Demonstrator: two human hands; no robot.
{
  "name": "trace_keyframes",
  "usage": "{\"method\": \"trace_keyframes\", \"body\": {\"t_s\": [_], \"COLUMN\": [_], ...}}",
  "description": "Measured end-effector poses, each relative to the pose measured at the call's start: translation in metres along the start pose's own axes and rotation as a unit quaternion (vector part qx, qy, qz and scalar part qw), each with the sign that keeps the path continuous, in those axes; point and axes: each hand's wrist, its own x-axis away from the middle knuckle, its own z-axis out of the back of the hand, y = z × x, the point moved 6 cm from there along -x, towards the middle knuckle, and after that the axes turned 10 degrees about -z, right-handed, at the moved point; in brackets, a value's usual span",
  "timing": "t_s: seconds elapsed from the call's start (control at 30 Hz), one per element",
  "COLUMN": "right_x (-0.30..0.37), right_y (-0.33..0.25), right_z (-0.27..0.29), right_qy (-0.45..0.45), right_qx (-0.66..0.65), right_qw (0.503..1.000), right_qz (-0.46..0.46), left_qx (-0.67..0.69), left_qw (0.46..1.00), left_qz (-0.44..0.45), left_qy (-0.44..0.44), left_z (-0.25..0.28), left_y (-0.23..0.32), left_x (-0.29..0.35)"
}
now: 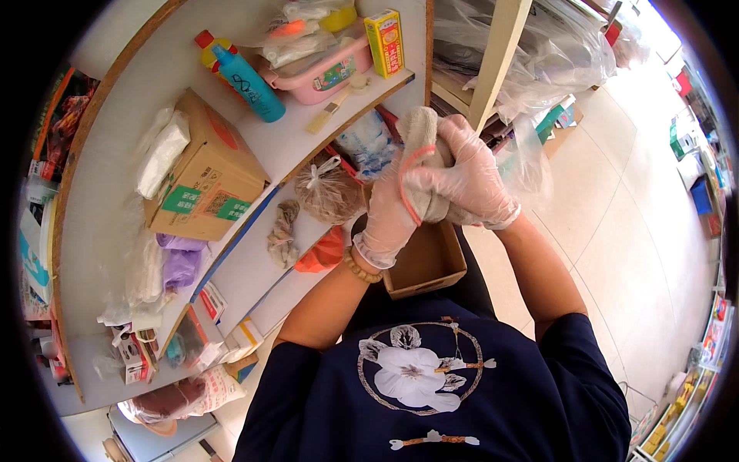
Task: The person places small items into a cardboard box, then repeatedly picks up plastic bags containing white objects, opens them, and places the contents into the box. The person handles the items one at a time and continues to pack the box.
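Note:
A bunched grey knit work glove (419, 131) with an orange-red edge is between my two hands, in front of the shelves. My left hand (387, 212), in a clear plastic glove, is against its left side; its fingertips are hidden by the knit. My right hand (476, 173), gloved the same way, is closed round the other side, thumb pointing left across the fabric. Whether there is one knit glove or a pair, I cannot tell. Just beneath sits an open cardboard box (427, 269), above my lap.
White shelves (100, 254) stand at the left, holding a cardboard carton (208, 173), a blue spray can (250, 85), a pink tub (323, 73) and a brush (329, 112). Lower lie a tied bag (329, 189) and a twisted grey cloth (283, 235). Plastic sheeting (554, 54) hangs at upper right.

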Motion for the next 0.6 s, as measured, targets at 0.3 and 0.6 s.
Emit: {"method": "trace_keyframes", "body": {"t_s": [0.3, 0.6], "right_x": [0.004, -0.011], "right_y": [0.032, 0.101], "right_z": [0.0, 0.023], "right_qy": [0.165, 0.192], "right_qx": [-0.145, -0.599], "right_qw": [0.965, 0.759], "right_qz": [-0.144, -0.165], "left_qx": [0.078, -0.117], "left_qw": [0.996, 0.991], "left_qz": [0.037, -0.059], "left_qy": [0.037, -0.007], "left_z": [-0.024, -0.022], "left_y": [-0.029, 0.011], "left_x": [0.018, 0.009]}}
